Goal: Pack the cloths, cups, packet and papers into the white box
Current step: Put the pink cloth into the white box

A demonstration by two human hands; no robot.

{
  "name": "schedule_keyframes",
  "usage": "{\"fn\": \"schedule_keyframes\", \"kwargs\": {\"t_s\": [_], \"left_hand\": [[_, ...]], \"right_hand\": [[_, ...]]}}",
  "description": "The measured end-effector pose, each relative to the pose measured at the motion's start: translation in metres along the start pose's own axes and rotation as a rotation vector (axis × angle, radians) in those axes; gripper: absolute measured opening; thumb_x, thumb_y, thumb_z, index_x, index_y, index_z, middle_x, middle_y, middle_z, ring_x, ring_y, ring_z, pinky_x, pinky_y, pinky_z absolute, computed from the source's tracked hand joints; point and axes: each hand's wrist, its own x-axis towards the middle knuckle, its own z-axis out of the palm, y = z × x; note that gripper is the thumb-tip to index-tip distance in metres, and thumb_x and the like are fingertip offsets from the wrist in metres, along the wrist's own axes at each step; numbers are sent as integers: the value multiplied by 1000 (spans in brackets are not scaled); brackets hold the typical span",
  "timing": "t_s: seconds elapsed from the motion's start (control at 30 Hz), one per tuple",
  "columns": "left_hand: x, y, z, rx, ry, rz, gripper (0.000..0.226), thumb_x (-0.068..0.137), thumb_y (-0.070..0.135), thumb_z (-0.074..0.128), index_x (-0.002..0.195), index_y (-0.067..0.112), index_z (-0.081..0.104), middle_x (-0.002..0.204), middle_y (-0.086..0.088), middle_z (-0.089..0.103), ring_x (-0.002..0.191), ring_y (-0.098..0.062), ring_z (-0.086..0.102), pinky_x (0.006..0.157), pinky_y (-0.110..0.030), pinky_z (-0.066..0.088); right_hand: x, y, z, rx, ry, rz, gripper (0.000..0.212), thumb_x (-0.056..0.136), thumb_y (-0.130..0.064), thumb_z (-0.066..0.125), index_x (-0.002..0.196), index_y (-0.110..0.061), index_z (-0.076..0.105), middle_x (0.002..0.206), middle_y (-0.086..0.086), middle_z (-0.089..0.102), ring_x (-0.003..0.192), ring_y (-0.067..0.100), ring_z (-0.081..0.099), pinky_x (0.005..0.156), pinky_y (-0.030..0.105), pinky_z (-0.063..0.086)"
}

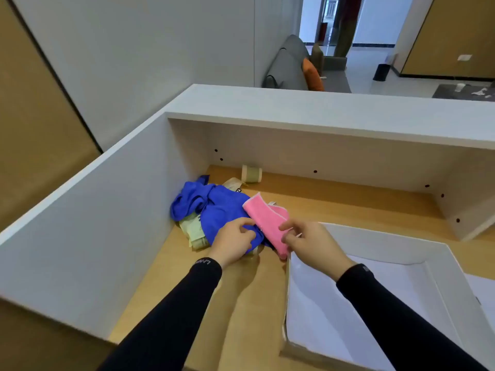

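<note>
A folded pink cloth (263,216) is held up off the desk between both hands. My left hand (234,241) pinches its near left edge and my right hand (312,243) grips its lower right end. Under and behind it lies a crumpled blue cloth (211,207) against the left partition. Pale green papers (194,231) stick out from beneath the blue cloth. A pale cup (251,173) lies on its side near the back wall, with a small packet (233,183) beside it. The open white box (348,298) stands at the right, its inside white and bare.
The wooden desk (334,202) is enclosed by white partitions at the left (93,236) and back (321,153), with a shelf edge above. A white sheet (482,290) lies right of the box. A sofa and room lie beyond.
</note>
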Motion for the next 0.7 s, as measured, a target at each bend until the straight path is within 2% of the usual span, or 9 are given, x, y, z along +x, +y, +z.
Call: {"fn": "schedule_keyframes", "kwargs": {"t_s": [0.1,0.17,0.27,0.33,0.43,0.5,0.6,0.67,0.7], "left_hand": [[18,4,5,-96,-163,-111,45,92,10,52,136,21,50,88,-8,59,78,-22,58,67,-33,53],[31,7,9,-114,-221,-142,48,93,10,51,140,21,46,88,-6,57,78,-21,57,61,-28,52],[51,9,18,-70,-238,-154,55,89,10,52,143,18,41,91,-3,58,78,-17,60,58,-25,51],[59,8,24,-51,-211,-155,57,86,8,54,141,11,42,98,-7,64,83,-17,62,58,-25,51],[61,16,23,6,-88,7,49,87,6,50,136,9,51,117,-12,64,96,-21,62,80,-31,54],[55,35,14,6,3,197,39,91,7,48,128,13,58,111,-9,66,84,-15,59,73,-26,50],[34,74,-5,-160,29,399,28,92,8,53,113,18,68,89,3,67,71,-6,58,62,-15,47],[19,96,-18,-301,7,493,21,90,7,58,99,22,71,80,5,68,67,-2,60,61,-12,46],[11,105,-25,-354,-4,529,20,90,6,59,93,23,71,76,6,68,63,0,60,58,-10,46]], "right_hand": [[2,5,-2,68,37,27,20,86,-15,50,96,-26,64,84,5,69,77,22,67,56,25,43],[-3,9,-5,139,72,48,18,85,-15,53,89,-29,64,79,5,70,73,22,67,58,27,47],[-8,12,-12,192,117,70,20,86,-15,54,84,-32,62,82,4,71,74,17,68,57,23,47],[-10,16,-12,223,147,93,21,87,-14,54,83,-34,62,84,3,70,74,15,68,57,20,46],[-8,18,-11,255,208,119,21,88,-16,54,85,-36,61,82,-2,68,75,13,67,59,19,46],[-4,13,-10,251,242,121,16,88,-22,58,100,-33,60,87,-8,64,77,8,64,62,16,44],[5,-4,-9,212,289,63,57,79,-37,69,131,-29,47,110,-13,55,94,3,57,79,22,49],[12,-18,-12,244,329,-7,74,72,-41,74,137,-28,42,125,-8,52,106,8,55,88,31,52],[14,-24,-15,275,365,-42,75,70,-41,75,136,-27,43,127,-6,54,109,9,55,89,34,52]]}}
